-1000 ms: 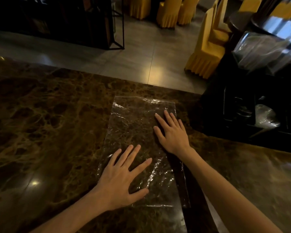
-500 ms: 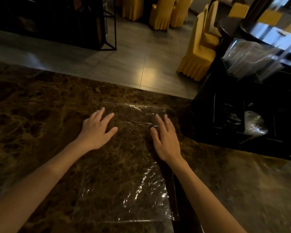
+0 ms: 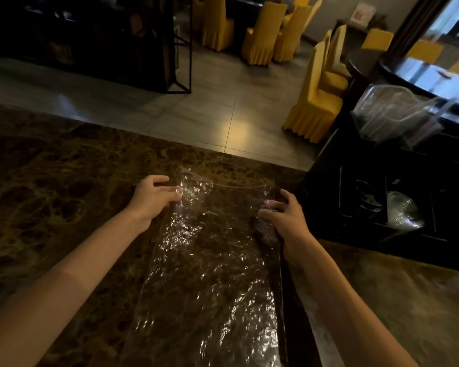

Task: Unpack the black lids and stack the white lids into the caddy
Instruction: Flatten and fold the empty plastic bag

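We stand in a restaurant or banquet hall: yellow-covered chairs (image 3: 263, 30) around dark tables at twelve and two o'clock, marble counter (image 3: 64, 194) before us.

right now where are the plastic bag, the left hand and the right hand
plastic bag (image 3: 210, 263): head view, on the crinkled middle of the clear sheet lying on the marble counter
left hand (image 3: 151, 197): head view, on the back of the hand at the bag's far left corner
right hand (image 3: 286, 218): head view, on the back of the hand at the bag's right edge
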A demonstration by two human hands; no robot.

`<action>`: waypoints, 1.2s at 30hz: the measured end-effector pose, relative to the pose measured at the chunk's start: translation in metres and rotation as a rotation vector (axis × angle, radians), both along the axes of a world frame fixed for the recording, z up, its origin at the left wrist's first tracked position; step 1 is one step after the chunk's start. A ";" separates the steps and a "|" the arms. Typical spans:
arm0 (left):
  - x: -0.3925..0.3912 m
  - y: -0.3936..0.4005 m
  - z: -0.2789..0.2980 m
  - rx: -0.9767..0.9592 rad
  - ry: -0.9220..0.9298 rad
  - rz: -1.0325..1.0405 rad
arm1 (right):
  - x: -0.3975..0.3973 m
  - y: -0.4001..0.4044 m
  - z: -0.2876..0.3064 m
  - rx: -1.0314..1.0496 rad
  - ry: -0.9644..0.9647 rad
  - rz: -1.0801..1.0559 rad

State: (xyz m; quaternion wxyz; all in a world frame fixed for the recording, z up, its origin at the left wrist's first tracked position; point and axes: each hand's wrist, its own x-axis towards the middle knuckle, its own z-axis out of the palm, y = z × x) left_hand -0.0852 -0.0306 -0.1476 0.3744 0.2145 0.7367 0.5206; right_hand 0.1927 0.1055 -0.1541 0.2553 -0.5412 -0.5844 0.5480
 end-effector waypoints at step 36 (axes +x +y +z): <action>0.028 -0.161 -0.014 0.195 0.911 -0.597 | 0.105 -0.105 -0.016 0.865 -0.411 0.526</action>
